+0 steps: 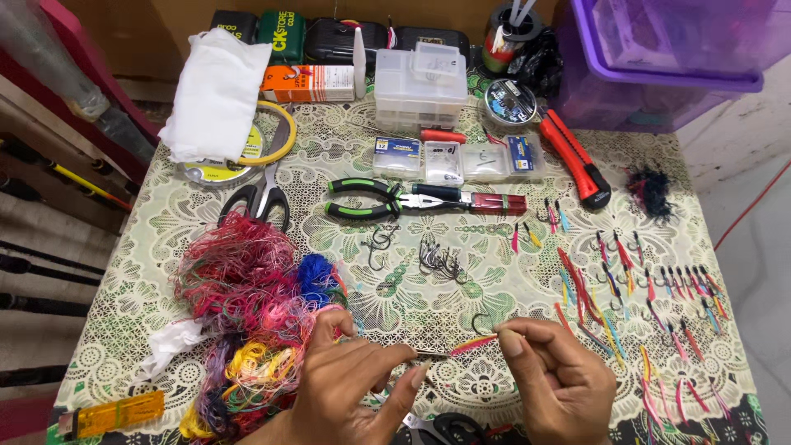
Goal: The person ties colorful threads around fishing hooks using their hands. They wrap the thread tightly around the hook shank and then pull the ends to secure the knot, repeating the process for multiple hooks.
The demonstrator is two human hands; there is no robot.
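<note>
Both hands (461, 375) pinch a feathered hook (474, 339).

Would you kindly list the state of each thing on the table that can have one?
Left hand: pinching a thin tool.
Right hand: pinching a dressed fishing hook.
Green-handled pliers: lying flat, handles apart.
Scissors: lying flat, blades shut.
Red utility knife: lying flat, blade not showing.
Clear tackle box: lid shut.
Purple bin: standing at the table's far corner.
</note>
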